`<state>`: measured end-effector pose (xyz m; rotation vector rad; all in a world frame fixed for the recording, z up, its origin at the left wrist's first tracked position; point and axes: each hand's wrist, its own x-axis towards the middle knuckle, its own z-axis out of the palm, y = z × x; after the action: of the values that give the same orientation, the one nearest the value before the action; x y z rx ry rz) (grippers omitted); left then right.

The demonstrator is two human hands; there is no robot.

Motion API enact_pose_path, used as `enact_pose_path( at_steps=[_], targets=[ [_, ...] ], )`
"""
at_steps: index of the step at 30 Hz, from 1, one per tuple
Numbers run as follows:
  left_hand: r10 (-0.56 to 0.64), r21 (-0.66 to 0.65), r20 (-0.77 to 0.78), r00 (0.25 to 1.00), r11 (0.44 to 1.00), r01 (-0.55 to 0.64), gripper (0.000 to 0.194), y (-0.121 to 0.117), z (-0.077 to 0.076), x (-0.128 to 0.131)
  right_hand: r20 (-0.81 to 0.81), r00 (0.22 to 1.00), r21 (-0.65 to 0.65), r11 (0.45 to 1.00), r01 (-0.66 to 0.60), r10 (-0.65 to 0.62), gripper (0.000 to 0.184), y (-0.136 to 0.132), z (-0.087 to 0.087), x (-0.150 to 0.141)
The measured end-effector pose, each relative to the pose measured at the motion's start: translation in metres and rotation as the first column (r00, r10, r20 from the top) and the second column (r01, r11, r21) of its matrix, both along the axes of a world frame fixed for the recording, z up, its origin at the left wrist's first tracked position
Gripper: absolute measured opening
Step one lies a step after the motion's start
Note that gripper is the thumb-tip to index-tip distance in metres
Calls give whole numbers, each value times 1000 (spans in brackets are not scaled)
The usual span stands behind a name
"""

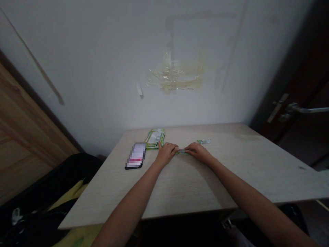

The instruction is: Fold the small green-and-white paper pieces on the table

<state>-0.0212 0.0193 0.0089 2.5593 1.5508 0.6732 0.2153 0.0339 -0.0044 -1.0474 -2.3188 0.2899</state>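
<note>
Steadying a slim greenish strip on the desk, I pinch its ends with my left hand and right hand, likely needing even pressure next.

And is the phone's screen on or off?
On. The phone lies face up, and its screen looks bright and pale with a pink bar. It's too blocky to read.

Toward the left of the pale table I see a phone, its screen lit. Yellowed tape clings to the far wall. On the right stands a dark door with a metal handle; on the left, a wooden panel. The black heap near left is too dim for me to identify.
</note>
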Motion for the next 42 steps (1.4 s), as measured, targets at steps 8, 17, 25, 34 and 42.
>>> enact_pose_path(
  at_steps=[8, 17, 25, 34, 42],
  targets=[
    [51, 37, -34, 998, 998, -50, 70, 3, -8, -1, -109, 982, -41, 988, 148, -152, 44, -3, -6, -1],
    [133, 87, -20, 991, 988, -130, 79, 7, -13, 0, 31, 989, 119, 983, 138, -143, 33, -5, -4, -1],
    [50, 72, -58, 997, 996, -45, 26, 4, -9, -2, 110, 992, 107, 993, 49, -61, 38, -2, -9, 0],
    [38, -5, -72, 997, 999, -39, 39, 0, -10, -2, 133, 991, -1, 1000, -24, 24, 44, -4, -6, 0],
    [11, -27, -88, 996, 1000, -14, 29, 5, -6, -7, 112, 989, -112, 990, -87, 99, 56, -5, 3, 9]
  ],
)
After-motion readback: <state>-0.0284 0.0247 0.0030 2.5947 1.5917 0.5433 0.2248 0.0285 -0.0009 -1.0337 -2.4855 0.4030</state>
